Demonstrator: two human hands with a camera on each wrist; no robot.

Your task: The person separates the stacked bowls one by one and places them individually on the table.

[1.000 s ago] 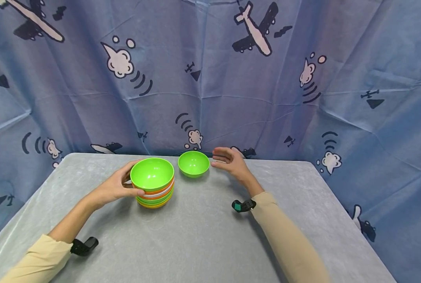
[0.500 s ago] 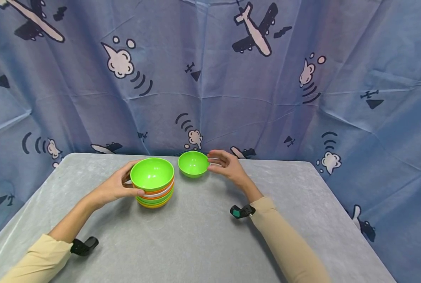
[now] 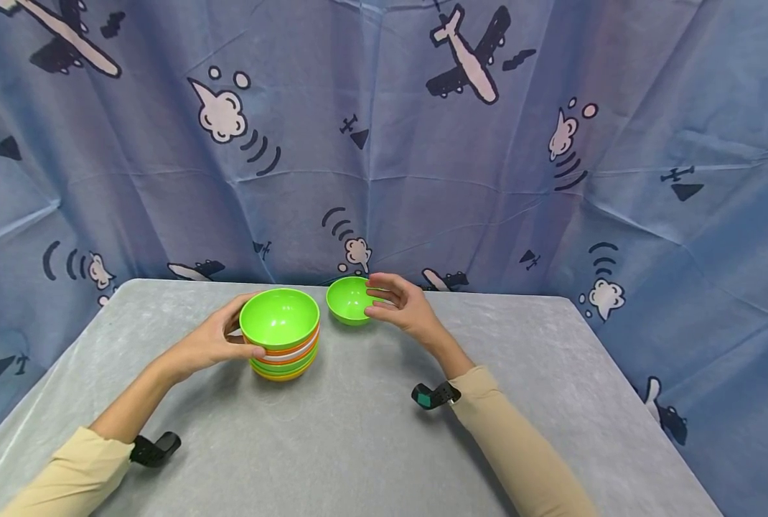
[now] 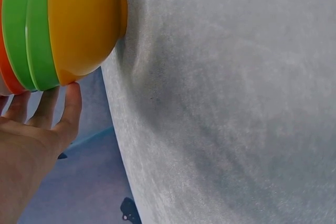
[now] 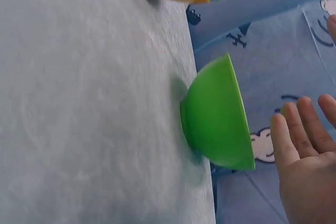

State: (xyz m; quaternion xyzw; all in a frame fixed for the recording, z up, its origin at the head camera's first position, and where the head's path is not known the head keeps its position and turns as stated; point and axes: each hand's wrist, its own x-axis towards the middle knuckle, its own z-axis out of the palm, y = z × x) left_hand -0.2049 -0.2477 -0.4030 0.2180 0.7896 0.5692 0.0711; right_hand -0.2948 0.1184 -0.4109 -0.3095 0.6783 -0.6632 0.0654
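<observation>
A stack of nested bowls (image 3: pixel 283 355) stands upright on the table, left of centre, with a green bowl on top and green, orange, white and yellow ones below. My left hand (image 3: pixel 219 336) grips the stack from its left side, thumb at the front and fingers behind. In the left wrist view, fingertips (image 4: pixel 73 95) touch the lower bowls. A single green bowl (image 3: pixel 347 301) sits upright behind and right of the stack. My right hand (image 3: pixel 403 309) hovers at its right rim, fingers parted and holding nothing. In the right wrist view a gap shows between those fingers (image 5: pixel 283 140) and the bowl.
The grey cloth-covered table (image 3: pixel 358 445) ends just behind the single bowl. A blue curtain (image 3: pixel 384 143) with printed planes hangs along that far edge. Black bands with a small device sit on the left wrist (image 3: pixel 154 450) and right wrist (image 3: pixel 436 396).
My right hand has moved left, from beside the single green bowl to over its right rim. The left hand and the stack have stayed in place.
</observation>
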